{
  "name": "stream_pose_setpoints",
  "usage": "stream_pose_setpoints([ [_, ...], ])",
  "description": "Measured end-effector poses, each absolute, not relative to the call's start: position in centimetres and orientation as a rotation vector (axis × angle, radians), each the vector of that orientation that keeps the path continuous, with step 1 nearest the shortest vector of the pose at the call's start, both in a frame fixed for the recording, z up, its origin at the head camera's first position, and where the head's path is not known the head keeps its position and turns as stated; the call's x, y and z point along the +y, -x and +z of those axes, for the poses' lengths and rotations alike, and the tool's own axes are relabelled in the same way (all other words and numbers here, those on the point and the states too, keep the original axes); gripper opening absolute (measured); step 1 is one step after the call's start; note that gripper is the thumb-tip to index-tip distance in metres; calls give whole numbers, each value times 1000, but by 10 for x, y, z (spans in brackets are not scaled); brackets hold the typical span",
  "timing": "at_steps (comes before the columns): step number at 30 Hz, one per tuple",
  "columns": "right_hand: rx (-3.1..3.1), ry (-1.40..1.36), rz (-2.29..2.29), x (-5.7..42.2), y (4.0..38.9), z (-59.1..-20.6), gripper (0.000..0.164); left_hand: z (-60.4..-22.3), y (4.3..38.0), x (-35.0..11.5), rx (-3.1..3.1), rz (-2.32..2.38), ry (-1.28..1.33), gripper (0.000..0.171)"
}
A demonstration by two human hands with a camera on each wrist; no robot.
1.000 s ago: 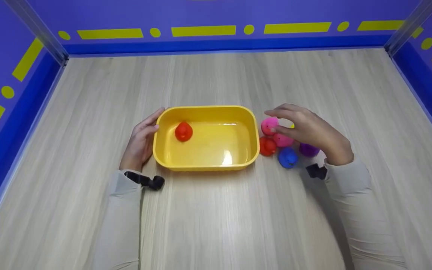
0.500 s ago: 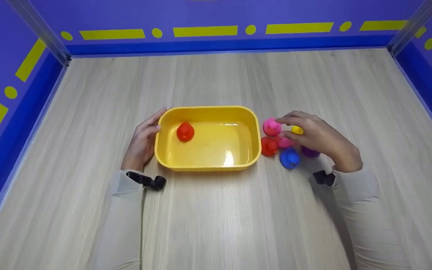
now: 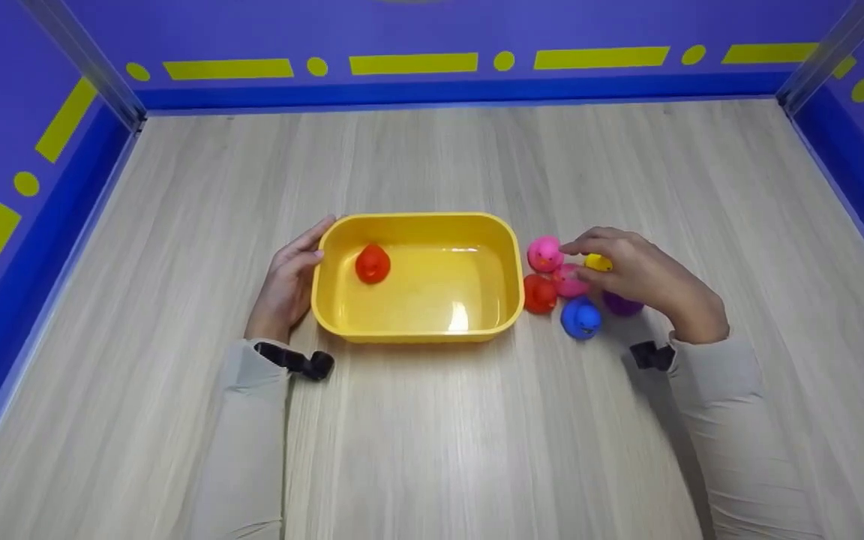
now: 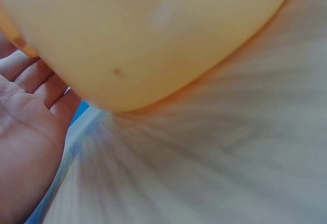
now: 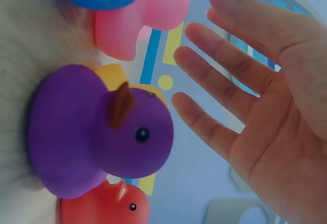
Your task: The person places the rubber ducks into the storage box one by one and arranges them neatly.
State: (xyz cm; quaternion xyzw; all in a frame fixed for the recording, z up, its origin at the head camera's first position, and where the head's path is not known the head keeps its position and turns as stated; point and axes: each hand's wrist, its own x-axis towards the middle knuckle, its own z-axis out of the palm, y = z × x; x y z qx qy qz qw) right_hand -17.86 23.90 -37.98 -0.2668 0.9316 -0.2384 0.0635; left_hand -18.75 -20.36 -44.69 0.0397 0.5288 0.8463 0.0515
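A yellow plastic bin (image 3: 417, 337) stands on the table with a red rubber duck (image 3: 373, 264) inside. My left hand (image 3: 286, 281) touches its left side; the left wrist view shows the fingers (image 4: 38, 76) extended along the outer wall. Right of the bin, my right hand (image 3: 631, 270) hovers over a cluster of rubber ducks, fingers spread, holding nothing. Under and around it are a pink duck (image 3: 546, 253), another pink duck (image 3: 571, 280), a yellow duck (image 3: 598, 262) and a purple duck (image 5: 102, 129), the last two partly covered by the hand in the head view.
Near the bin's right wall sits a second red duck (image 3: 540, 294), with a blue duck (image 3: 580, 318) beside it. The right wrist view shows a red duck (image 5: 104, 206) behind the purple one. Blue panels (image 3: 432, 30) with yellow marks border the wooden table (image 3: 417, 442).
My right hand has drawn back a little to the right, uncovering more of the pink and yellow ducks. The left hand and bin keep their places; the whole view shifts slightly.
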Motion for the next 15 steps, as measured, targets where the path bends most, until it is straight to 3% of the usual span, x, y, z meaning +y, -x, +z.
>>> stream_pose_setpoints([
  [15,2794,672,-604,236,179,-382,32,-447,188,-204,1620,2571,-134,52],
])
